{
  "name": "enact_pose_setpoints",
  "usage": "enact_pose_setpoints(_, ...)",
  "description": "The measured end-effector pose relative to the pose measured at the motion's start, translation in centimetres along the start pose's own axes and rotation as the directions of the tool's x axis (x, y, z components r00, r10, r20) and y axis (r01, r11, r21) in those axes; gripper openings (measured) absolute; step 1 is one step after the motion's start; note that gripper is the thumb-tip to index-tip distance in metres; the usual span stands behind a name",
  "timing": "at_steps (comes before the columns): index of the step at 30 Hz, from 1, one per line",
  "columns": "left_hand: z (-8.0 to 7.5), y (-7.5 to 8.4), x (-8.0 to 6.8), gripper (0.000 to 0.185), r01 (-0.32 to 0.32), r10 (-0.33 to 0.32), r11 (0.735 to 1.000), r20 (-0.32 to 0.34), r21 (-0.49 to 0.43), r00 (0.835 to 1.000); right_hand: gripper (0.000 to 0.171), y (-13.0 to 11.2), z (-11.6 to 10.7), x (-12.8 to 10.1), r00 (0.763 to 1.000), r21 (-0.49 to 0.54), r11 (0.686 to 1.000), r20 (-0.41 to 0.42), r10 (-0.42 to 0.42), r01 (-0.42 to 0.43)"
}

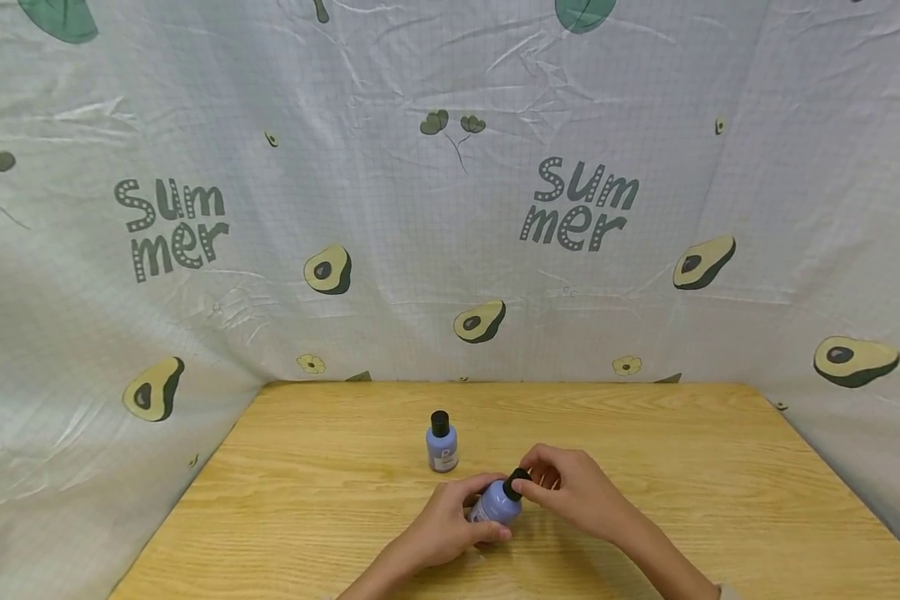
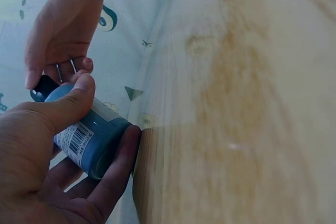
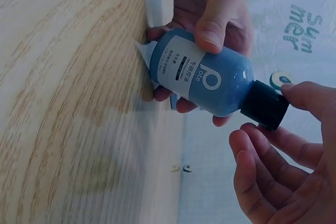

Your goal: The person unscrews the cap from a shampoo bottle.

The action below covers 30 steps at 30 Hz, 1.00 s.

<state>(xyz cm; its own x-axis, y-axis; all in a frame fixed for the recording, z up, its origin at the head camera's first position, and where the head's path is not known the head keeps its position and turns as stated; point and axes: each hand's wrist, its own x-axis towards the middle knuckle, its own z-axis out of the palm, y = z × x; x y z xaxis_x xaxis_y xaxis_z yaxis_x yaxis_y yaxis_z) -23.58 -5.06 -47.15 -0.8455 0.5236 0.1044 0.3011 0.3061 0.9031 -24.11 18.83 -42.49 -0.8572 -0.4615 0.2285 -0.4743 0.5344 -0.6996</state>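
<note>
Left hand grips the glossy blue round-shouldered bottle; right hand pinches its black cylindrical cap. Recommended: brace firmly, keep any twist coaxial.

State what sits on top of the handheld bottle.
A black cap, pinched by the right hand, tops the blue bottle. The cap covers the bottle's mouth, so it cannot be seen.

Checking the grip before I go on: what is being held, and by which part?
The tilted blue bottle: the left hand grips its body, and the right hand pinches its black cap between thumb and finger.
</note>
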Motion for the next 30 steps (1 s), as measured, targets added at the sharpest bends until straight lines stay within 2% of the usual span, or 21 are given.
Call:
enact_pose_setpoints(4,0.0,-0.01,0.03,0.057,0.003,-0.003,1.0,0.007,0.005,1.0,0.018,0.07,-0.04,-0.11,1.0,0.005,1.0,0.007,-0.026,0.026)
enact_pose_setpoints(9,-0.02,0.05,0.09,0.058,0.012,-0.012,1.0,0.013,0.015,1.0,0.02,-0.04,-0.15,-0.24,0.999,0.026,0.999,0.016,-0.044,0.044)
enact_pose_setpoints(14,-0.06,0.14,0.04,0.059,0.021,-0.021,1.0,0.01,0.014,1.0,0.027,-0.13,0.11,-0.17,1.0,0.044,0.999,-0.004,-0.022,0.023)
enact_pose_setpoints(18,-0.05,0.21,-0.07,0.06,0.009,-0.009,1.0,0.007,0.008,1.0,0.026,-0.06,0.3,-0.07,1.0,0.083,0.996,-0.017,-0.012,0.013)
enact_pose_setpoints(25,-0.08,0.23,0.0,0.059,-0.009,0.009,1.0,0.004,0.018,1.0,0.02,-0.13,-0.04,-0.23,0.997,0.128,0.989,0.002,-0.077,0.077)
enact_pose_setpoints(30,-0.06,0.16,0.01,0.06,0.004,-0.004,1.0,0.004,0.026,1.0,0.028,-0.2,0.03,-0.2,0.996,0.129,0.988,0.002,-0.086,0.085)
